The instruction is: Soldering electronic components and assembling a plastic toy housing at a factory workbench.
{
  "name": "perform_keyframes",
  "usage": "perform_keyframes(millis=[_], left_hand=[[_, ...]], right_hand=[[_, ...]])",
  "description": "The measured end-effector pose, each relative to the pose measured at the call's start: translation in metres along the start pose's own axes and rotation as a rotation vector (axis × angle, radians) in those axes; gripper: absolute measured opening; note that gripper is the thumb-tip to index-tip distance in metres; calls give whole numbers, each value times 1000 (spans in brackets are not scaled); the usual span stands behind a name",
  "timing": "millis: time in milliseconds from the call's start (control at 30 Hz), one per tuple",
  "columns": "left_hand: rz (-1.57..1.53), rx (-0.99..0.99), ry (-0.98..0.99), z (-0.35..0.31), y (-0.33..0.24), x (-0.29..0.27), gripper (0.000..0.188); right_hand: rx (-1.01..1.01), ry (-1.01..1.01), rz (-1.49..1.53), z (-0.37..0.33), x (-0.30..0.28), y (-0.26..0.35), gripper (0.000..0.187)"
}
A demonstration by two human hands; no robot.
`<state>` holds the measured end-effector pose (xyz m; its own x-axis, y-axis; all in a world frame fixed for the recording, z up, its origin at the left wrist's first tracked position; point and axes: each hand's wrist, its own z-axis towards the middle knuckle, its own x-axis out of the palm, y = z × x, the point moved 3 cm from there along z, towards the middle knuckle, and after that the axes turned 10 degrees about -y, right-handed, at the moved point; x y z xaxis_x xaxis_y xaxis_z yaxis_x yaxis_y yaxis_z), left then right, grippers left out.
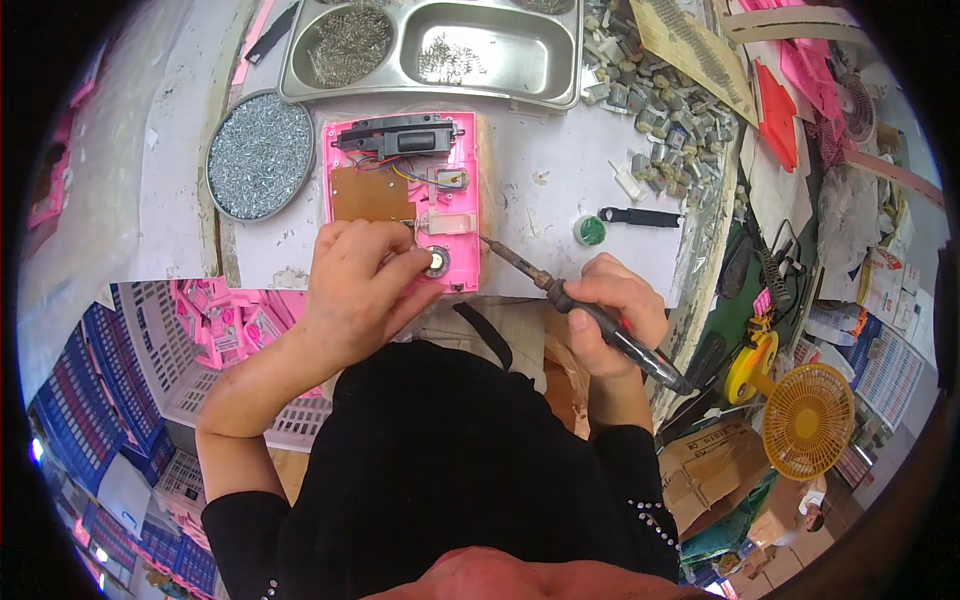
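Observation:
A pink plastic casing (466,202) lies before me, holding a black module (400,140), thin wires and a brown circuit board (370,193). My left hand (365,285) reaches over its lower left side. Its fingers are closed at a small round disc (437,262) with a dark rim and pale centre, in the casing's lower part. My right hand (618,315) grips the dark handle of a soldering iron (530,270). Its thin tip points at the casing's right edge, beside a clear block (450,224); whether it touches cannot be made out.
Left stands a round dish (212,185) of screws. A metal tray (560,85) with small springs is at the back. Small motors (670,140) lie heaped at right, near a small green-filled pot (590,231) and a black strip (640,217). A crate (180,375) holds pink parts below left.

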<state>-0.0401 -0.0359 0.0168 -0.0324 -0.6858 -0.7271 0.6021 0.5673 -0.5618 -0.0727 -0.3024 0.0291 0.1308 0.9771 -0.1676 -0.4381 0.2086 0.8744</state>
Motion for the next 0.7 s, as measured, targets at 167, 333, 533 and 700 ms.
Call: perform_keyframes(millis=[167, 333, 533, 700], left_hand=[[40, -16, -7, 0, 1, 7, 32], [24, 0, 1, 0, 5, 6, 30], [31, 57, 0, 4, 3, -2, 30], [48, 62, -90, 13, 15, 1, 24]], right_hand=[[-24, 1, 6, 3, 2, 1, 20], [-14, -8, 2, 1, 0, 0, 20], [-11, -20, 7, 2, -1, 1, 20], [-9, 22, 19, 5, 8, 0, 21]])
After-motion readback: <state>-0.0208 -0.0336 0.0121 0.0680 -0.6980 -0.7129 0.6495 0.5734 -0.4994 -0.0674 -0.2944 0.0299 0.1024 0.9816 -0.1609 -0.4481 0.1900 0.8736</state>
